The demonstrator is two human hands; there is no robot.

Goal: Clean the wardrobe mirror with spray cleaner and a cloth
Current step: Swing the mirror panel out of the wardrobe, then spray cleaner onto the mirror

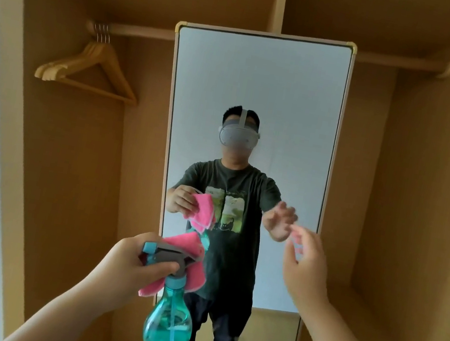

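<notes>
Facing mirror, set upright in mid-wardrobe, far centre. Clasped spray bottle by its neck in left grip, fingers curled round the trigger head; bunched pink cloth against it in same grip, near, low before the glass. Held right grip up to the right, fingers spread and loose, nothing in it, apart from bottle. Noted wooden hangers on rail, far left.

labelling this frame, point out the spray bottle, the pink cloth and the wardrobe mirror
spray bottle point(167, 330): head view, on its teal body
pink cloth point(194, 277): head view, on the fold right of the bottle's neck
wardrobe mirror point(259, 80): head view, on the upper glass
</notes>
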